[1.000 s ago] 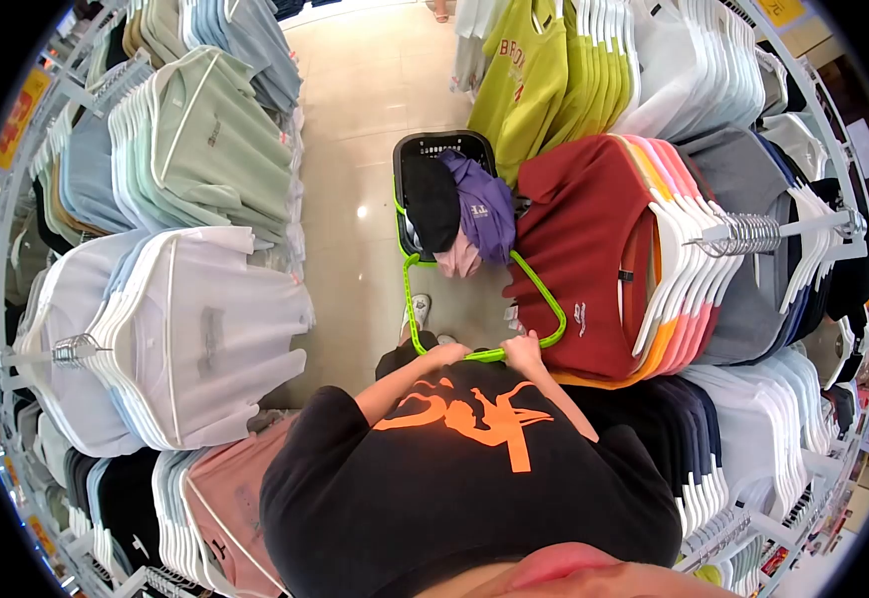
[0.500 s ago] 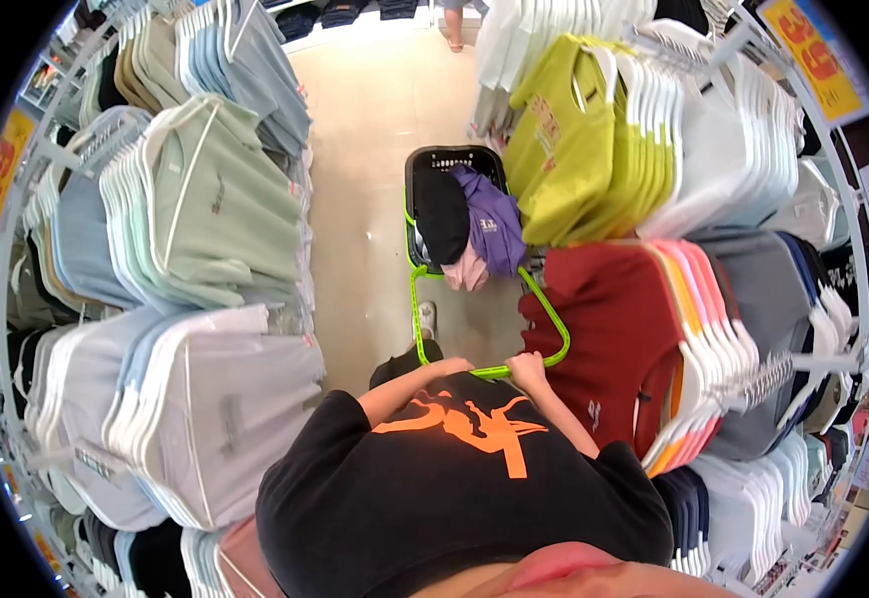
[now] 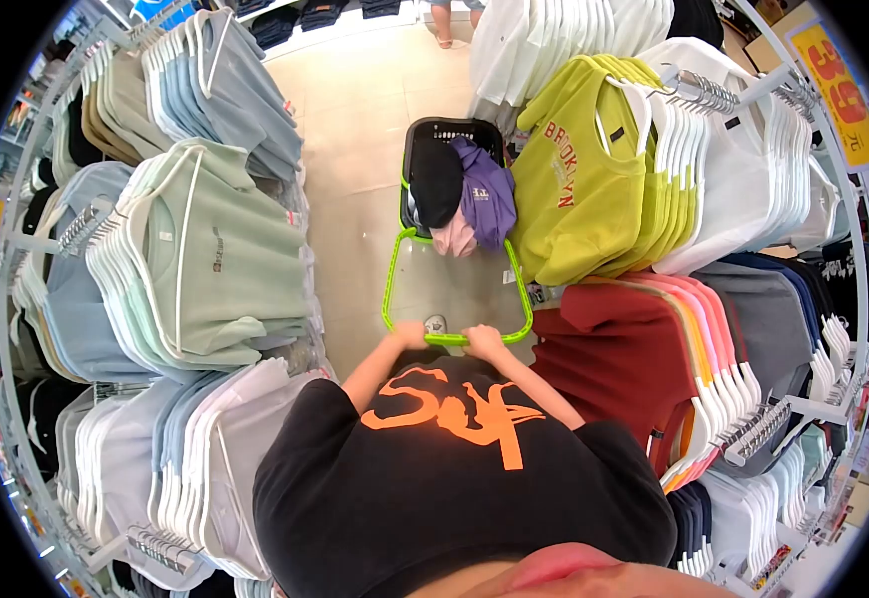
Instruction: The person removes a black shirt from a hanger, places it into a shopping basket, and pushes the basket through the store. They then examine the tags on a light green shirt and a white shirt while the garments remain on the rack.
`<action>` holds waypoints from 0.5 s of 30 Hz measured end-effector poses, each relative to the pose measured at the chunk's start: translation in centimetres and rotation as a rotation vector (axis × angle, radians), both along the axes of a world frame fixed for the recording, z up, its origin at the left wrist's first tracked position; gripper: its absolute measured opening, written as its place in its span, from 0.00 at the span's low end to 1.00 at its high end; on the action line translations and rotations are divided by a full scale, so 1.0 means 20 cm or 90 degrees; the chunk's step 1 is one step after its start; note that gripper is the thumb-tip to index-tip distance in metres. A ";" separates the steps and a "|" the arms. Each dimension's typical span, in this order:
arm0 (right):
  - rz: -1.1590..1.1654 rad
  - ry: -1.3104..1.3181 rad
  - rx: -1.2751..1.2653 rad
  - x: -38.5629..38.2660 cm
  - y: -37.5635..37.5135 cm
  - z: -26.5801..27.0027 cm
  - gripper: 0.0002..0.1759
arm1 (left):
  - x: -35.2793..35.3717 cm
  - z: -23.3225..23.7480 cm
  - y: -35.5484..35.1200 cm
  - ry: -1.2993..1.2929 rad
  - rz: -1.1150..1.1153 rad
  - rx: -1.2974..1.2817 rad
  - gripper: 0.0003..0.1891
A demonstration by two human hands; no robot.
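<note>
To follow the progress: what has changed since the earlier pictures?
The basket has moved forward, from beside the red shirts to beside the yellow-green shirts. The left hand and right hand still grip its green handle; the clothes inside stayed.

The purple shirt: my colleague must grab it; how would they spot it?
In the aisle stands a black basket with a green handle. The purple shirt lies in it, right of a black garment, above a pink one; only it bears white print.
</note>
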State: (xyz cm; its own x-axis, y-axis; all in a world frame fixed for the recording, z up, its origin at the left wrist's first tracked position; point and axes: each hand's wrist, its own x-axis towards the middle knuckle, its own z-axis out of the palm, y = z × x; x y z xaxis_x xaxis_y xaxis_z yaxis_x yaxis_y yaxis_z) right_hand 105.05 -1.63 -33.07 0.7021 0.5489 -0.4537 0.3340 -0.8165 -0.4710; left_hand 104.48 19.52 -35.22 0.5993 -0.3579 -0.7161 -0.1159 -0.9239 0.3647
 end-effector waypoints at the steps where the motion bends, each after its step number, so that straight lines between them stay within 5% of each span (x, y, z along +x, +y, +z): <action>1: 0.009 0.001 -0.006 0.03 0.02 0.02 0.13 | 0.03 0.02 0.03 -0.012 0.006 0.006 0.15; 8: 0.004 0.008 -0.006 -0.03 0.13 0.04 0.14 | -0.02 0.07 0.12 -0.065 0.024 0.045 0.12; 15: 0.050 0.034 0.030 -0.44 -0.02 0.01 0.17 | -0.51 0.07 0.00 -0.130 0.059 0.043 0.10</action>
State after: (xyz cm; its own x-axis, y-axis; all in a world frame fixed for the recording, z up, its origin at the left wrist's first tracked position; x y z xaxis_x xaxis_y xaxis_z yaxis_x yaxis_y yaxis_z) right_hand 96.18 -1.95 -32.89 0.6316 0.6235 -0.4608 0.3702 -0.7648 -0.5274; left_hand 94.34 19.47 -33.79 0.7617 -0.2504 -0.5976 -0.0949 -0.9555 0.2795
